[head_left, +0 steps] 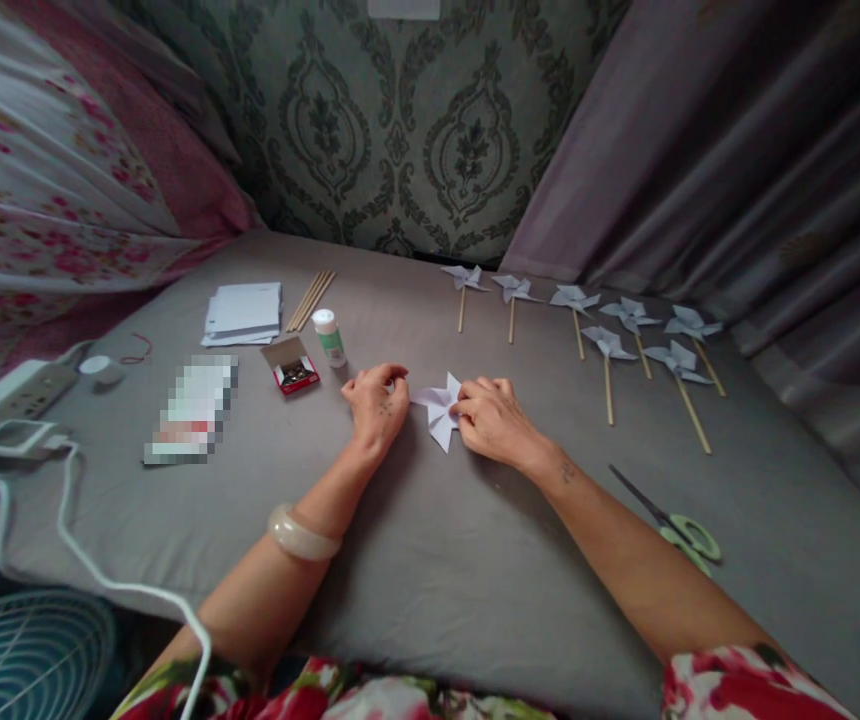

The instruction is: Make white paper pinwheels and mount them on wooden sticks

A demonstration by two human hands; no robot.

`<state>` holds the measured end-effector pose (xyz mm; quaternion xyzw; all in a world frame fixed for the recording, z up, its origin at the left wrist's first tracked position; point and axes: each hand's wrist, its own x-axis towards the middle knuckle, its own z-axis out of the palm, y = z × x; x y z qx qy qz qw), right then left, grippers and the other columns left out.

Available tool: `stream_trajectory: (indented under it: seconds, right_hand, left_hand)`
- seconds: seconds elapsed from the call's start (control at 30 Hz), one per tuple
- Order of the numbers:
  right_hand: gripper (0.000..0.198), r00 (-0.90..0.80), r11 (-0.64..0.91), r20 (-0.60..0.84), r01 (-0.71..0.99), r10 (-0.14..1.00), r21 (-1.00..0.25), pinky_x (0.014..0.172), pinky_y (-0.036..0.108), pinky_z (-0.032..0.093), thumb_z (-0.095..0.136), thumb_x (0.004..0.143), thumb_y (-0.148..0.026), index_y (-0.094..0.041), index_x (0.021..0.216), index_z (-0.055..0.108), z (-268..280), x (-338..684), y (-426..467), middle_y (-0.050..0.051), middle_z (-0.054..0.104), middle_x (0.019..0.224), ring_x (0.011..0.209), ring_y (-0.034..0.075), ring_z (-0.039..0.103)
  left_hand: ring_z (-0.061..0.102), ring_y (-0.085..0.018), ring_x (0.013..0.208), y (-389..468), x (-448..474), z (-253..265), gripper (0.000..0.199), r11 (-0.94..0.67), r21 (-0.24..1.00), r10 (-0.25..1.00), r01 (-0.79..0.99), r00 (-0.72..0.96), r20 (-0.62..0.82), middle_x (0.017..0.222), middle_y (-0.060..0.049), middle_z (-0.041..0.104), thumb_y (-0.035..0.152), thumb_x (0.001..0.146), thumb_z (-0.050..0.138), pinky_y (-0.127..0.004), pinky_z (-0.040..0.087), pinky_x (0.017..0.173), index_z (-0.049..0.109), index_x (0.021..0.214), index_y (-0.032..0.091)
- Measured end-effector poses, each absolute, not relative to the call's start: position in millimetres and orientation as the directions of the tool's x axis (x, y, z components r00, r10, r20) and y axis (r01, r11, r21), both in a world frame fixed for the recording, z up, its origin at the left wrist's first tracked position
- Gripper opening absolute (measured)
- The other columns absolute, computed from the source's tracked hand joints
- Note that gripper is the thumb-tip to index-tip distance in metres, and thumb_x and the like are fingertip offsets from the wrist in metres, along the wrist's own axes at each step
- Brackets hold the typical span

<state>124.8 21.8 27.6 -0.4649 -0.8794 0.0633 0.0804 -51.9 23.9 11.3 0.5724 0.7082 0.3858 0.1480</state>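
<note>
A white folded paper pinwheel (441, 412) lies on the grey cloth in front of me, without a stick showing. My right hand (496, 418) is closed on its middle and right side, fingers bent over the paper. Just left of the pinwheel, my left hand (379, 405) is closed with thumb and forefinger drawn together; what they hold, if anything, is too small to make out. Beyond the left hand stands a white and green glue bottle (330, 340). An open red box (295, 374) of small metal pins sits beside it.
Several finished pinwheels on sticks (610, 345) lie at the right back. Scissors (674, 525) with green handles rest near my right forearm. Wooden sticks (311, 301), a paper stack (244, 312), a blurred-out flat item (194, 410) and a power strip (17, 400) with cables are leftward.
</note>
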Motion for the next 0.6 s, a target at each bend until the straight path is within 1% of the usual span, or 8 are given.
stream_trajectory:
  seconds: [0.1,0.17,0.23,0.3,0.37,0.4,0.6]
  right_hand:
    - [0.03,-0.481,0.48,0.07,0.831,0.874,-0.282,0.083,0.037,0.03,0.05,0.08,-0.011,-0.024,0.085,0.076,24.6,125.9,25.5,0.006,0.067,0.092,0.093,0.021,0.051]
    - [0.03,-0.407,0.41,0.092,0.834,0.909,-0.368,0.084,0.037,0.032,0.05,0.08,-0.011,-0.025,0.085,0.076,21.2,128.7,26.7,0.004,0.067,0.093,0.093,0.02,0.053]
    - [0.03,-0.293,0.322,0.136,0.833,0.946,-0.449,0.084,0.036,0.035,0.049,0.08,-0.011,-0.024,0.086,0.076,17.7,132.7,26.6,0.004,0.067,0.094,0.091,0.019,0.054]
    - [0.03,-0.181,0.247,0.179,0.831,0.967,-0.498,0.083,0.035,0.036,0.049,0.08,-0.011,-0.022,0.088,0.076,15.0,136.8,24.9,0.005,0.067,0.093,0.089,0.018,0.055]
    - [0.029,-0.134,0.228,0.216,0.836,0.967,-0.5,0.084,0.035,0.036,0.05,0.08,-0.011,-0.022,0.089,0.076,13.4,139.0,21.6,0.005,0.066,0.093,0.09,0.019,0.055]
    - [0.029,-0.14,0.238,0.23,0.841,0.963,-0.486,0.084,0.035,0.036,0.05,0.08,-0.011,-0.022,0.09,0.076,12.9,139.0,19.3,0.005,0.066,0.093,0.092,0.02,0.055]
    - [0.031,-0.295,0.375,0.26,0.857,0.92,-0.353,0.086,0.037,0.032,0.05,0.08,-0.009,-0.022,0.094,0.075,12.5,127.3,8.1,0.007,0.065,0.096,0.097,0.021,0.052]
  left_hand:
    - [0.062,-0.02,0.089,24.1,-53.1,12.1,0.024,0.047,0.716,0.93,0.697,-0.291,0.223,0.088,-0.004,0.074,0.017,0.079,0.048,-0.039,0.037,0.094,0.071,0.086,0.021]
    - [0.063,-0.02,0.089,24.7,-54.2,11.4,0.025,0.052,0.717,0.93,0.695,-0.296,0.219,0.087,-0.004,0.073,0.018,0.079,0.048,-0.039,0.038,0.094,0.071,0.087,0.021]
    - [0.063,-0.02,0.088,25.6,-55.2,10.0,0.025,0.058,0.717,0.927,0.694,-0.304,0.219,0.087,-0.004,0.073,0.018,0.079,0.048,-0.038,0.038,0.093,0.072,0.087,0.021]
    - [0.063,-0.02,0.088,26.5,-55.9,8.4,0.025,0.061,0.718,0.925,0.694,-0.309,0.22,0.087,-0.003,0.073,0.019,0.079,0.048,-0.037,0.039,0.093,0.072,0.088,0.021]
    - [0.063,-0.02,0.088,26.9,-56.3,7.3,0.026,0.06,0.72,0.926,0.692,-0.307,0.219,0.088,-0.004,0.073,0.019,0.079,0.048,-0.037,0.039,0.093,0.072,0.088,0.021]
    - [0.063,-0.02,0.089,26.9,-56.4,7.1,0.026,0.059,0.721,0.927,0.691,-0.305,0.216,0.088,-0.004,0.074,0.019,0.079,0.048,-0.037,0.039,0.093,0.072,0.088,0.02]
    - [0.063,-0.021,0.09,24.9,-56.5,8.9,0.026,0.065,0.718,0.933,0.693,-0.297,0.202,0.086,-0.004,0.073,0.019,0.078,0.048,-0.039,0.037,0.096,0.072,0.088,0.021]
